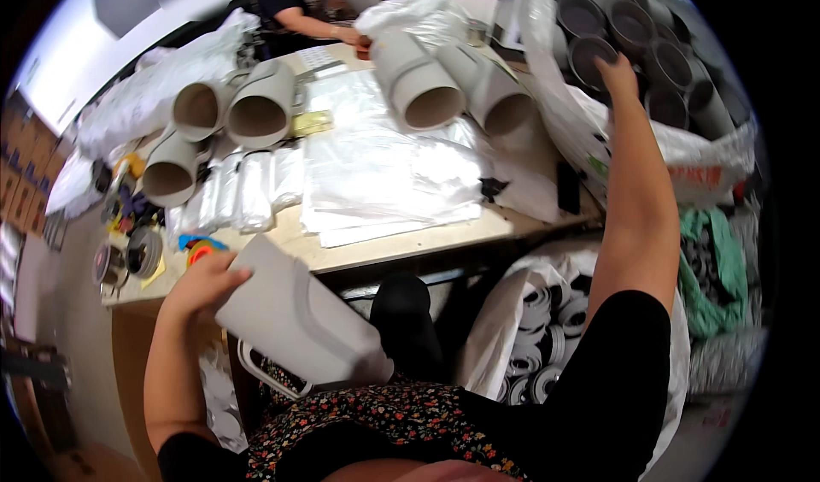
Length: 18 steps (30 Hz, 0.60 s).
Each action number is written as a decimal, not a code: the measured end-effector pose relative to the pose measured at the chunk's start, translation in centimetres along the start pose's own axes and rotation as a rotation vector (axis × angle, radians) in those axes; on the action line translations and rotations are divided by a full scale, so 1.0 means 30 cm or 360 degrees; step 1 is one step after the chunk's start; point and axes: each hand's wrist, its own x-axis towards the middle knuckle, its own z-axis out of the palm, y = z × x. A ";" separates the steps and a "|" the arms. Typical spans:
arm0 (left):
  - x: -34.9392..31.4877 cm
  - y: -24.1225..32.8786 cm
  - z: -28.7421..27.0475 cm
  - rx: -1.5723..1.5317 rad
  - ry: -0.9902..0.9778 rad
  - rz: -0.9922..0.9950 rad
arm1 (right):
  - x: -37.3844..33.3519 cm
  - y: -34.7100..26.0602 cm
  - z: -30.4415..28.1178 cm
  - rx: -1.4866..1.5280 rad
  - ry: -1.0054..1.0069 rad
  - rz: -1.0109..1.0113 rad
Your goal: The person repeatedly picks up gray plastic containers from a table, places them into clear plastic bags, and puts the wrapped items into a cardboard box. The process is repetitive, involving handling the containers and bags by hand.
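Note:
My left hand [207, 284] grips a large grey tumbler [295, 311] near one end, its fingers on the body. The tumbler lies tilted over my lap, and a looped handle shows along its lower side. At the upper right, my right hand [618, 79] reaches into a big white plastic bag [683, 167] full of grey tumblers. Its fingers are on the rim of one open-mouthed tumbler [589, 65] there; some of them are hidden.
On the table [376, 255], grey tumblers [261, 110] lie on their sides behind clear plastic sleeves [367, 174]. A black phone-like slab [568, 187] is by the right edge. Below it stands a white sack [495, 328] of grey lids [547, 384]. Another person [299, 12] works across the table.

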 end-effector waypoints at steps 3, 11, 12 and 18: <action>0.129 -0.012 -0.008 -0.0036 0.0251 0.0095 | 0.001 0.090 0.038 0.0164 -0.0217 0.0261; 0.291 -0.062 0.120 -0.0529 0.0829 0.0847 | -0.195 -0.107 -0.356 0.1489 -0.0903 0.0604; 0.262 -0.078 0.128 -0.0385 0.0881 0.0866 | -0.278 -0.227 -0.435 0.1349 -0.0993 0.0467; 0.093 -0.254 0.258 -0.0126 0.1422 0.0470 | -0.438 -0.277 -0.524 0.1338 -0.0148 -0.0129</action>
